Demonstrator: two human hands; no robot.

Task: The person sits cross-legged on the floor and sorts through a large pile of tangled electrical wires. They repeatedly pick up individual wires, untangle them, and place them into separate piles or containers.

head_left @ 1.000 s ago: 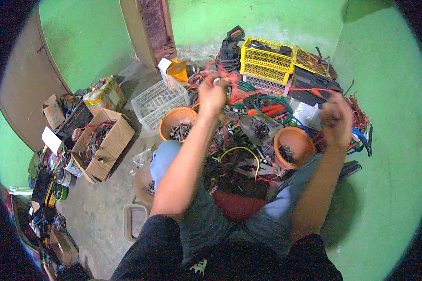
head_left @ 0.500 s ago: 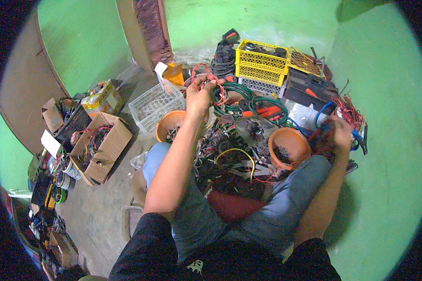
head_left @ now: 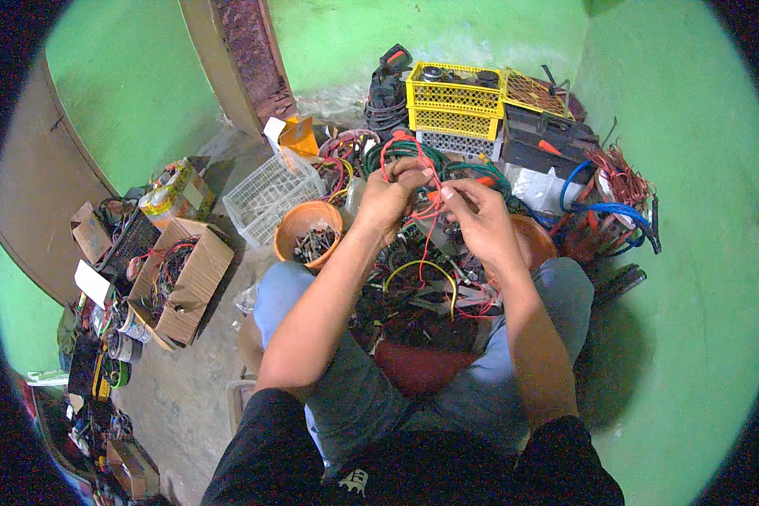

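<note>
The left hand's (head_left: pixel 388 202) grip was clamped on a looped red wire (head_left: pixel 435 205), raised above a pile of tools and cables; the right hand's (head_left: pixel 486 223) grip was pinched on the same wire, just beside. One orange pot (head_left: pixel 304 217) of small dark pieces stood to the left of the pile, and yellow crates (head_left: pixel 457 99) were stacked behind it. Everything sat on a worn grey floor (head_left: pixel 185 413), a cardboard box (head_left: pixel 201 287) further left, between green walls (head_left: pixel 683 287). Half a second earlier, the right hand was well apart from the left, near the blue cable (head_left: pixel 620 208); it had since come in to the wire.
</note>
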